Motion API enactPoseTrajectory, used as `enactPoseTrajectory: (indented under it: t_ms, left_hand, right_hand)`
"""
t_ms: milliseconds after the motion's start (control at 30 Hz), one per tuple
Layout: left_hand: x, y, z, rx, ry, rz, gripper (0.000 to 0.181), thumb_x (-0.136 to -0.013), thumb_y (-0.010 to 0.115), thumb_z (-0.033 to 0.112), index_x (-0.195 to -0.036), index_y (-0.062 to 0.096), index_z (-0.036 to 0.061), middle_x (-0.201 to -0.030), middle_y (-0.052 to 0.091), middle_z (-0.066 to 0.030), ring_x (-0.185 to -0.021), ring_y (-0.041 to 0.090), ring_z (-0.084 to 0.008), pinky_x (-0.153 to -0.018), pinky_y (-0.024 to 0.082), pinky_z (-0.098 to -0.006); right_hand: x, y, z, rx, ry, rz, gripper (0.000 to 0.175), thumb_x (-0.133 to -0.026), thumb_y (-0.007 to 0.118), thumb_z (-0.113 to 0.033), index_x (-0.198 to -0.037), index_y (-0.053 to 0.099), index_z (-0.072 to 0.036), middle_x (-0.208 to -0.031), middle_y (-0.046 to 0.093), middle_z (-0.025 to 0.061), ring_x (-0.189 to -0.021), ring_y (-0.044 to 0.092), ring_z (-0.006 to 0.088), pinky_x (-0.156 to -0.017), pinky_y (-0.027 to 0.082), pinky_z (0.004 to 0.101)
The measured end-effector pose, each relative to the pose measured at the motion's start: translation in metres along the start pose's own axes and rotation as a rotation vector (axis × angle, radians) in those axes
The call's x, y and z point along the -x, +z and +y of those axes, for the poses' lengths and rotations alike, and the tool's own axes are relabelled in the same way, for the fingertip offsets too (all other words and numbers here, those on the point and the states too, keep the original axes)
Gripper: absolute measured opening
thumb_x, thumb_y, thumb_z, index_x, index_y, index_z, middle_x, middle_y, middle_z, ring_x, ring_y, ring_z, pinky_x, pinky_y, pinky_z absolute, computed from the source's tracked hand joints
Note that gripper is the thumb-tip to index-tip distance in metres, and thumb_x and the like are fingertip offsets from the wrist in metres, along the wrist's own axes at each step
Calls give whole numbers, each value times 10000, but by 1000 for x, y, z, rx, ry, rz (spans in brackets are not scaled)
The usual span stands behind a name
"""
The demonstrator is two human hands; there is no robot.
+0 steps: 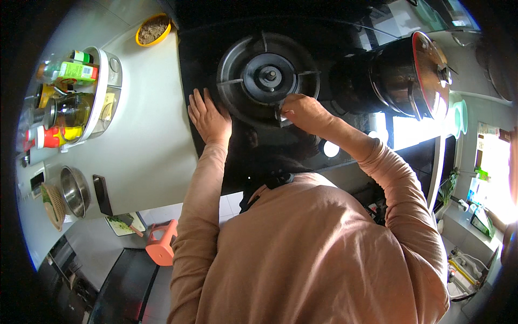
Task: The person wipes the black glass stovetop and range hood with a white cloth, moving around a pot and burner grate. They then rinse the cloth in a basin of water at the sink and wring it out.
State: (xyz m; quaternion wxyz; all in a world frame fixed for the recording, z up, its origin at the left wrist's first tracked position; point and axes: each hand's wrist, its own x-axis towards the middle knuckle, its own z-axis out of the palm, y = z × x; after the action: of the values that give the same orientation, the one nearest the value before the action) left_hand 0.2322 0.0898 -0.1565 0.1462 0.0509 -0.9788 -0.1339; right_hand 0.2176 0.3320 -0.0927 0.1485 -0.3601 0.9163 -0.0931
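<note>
My left hand [209,118] rests palm down on the black glass cooktop [255,158], near its left edge, with the fingers spread a little. It holds nothing. My right hand [305,114] is curled at the front of the round pan support [230,101], beside one of its prongs. A small white piece of cloth or paper [284,120] shows under the fingertips, mostly hidden by them. Inside the pan support sits the gas burner [270,76], with no flame visible.
A dark lidded pot [394,77] stands on the cooktop to the right. Below it is a control knob [328,148]. On the left counter [149,121] are a rack of bottles [103,81], a yellow bowl [153,30], steel bowls [75,190] and a phone-like dark object [102,195].
</note>
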Motion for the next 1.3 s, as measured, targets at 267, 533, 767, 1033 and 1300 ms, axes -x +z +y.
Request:
enactPoseTrajectory:
  t_ms: [267, 533, 767, 1033, 1300]
  left_hand:
    - [0, -1, 0, 27, -16, 14, 511, -815, 504, 231, -1270, 389, 28, -1367, 310, -155, -1280, 256, -333, -1048, 192, -470]
    - [1, 2, -2, 3, -38, 17, 512, -814, 492, 230, -1279, 388, 44, -1369, 311, -152, -1289, 251, -321, -1062, 186, -453]
    - [1, -2, -1, 14, -67, -43, 535, -818, 481, 240, -1302, 353, 51, -1395, 263, -146, -1304, 223, -307, -1069, 168, -449]
    - [1, 2, -1, 33, -53, 7, 527, -812, 495, 229, -1287, 370, 37, -1376, 303, -160, -1288, 255, -315, -1061, 183, -454]
    - [0, 0, -1, 18, -78, 0, 508, -820, 480, 242, -1280, 400, 41, -1368, 324, -162, -1296, 253, -309, -1068, 179, -435]
  right_hand:
    - [1, -60, 16, 437, 258, -238, 244, -712, 583, -2, -913, 658, -118, -1031, 564, 81, -996, 544, 261, -798, 492, 356]
    - [-19, -53, -41, 142, -148, 54, 245, -715, 540, 12, -922, 625, -88, -1006, 563, 84, -961, 551, 246, -819, 488, 350]
    - [-47, -34, -55, 476, -302, -231, 205, -677, 612, -78, -879, 639, -50, -907, 571, 63, -902, 554, 216, -759, 473, 321]
    - [-80, -13, -49, 309, -344, 177, 149, -674, 579, -116, -809, 583, -53, -843, 555, 65, -854, 554, 209, -685, 484, 309]
    - [-80, -8, -60, 82, -156, 258, 74, -694, 554, -98, -750, 567, -50, -808, 556, 89, -802, 576, 251, -673, 487, 347]
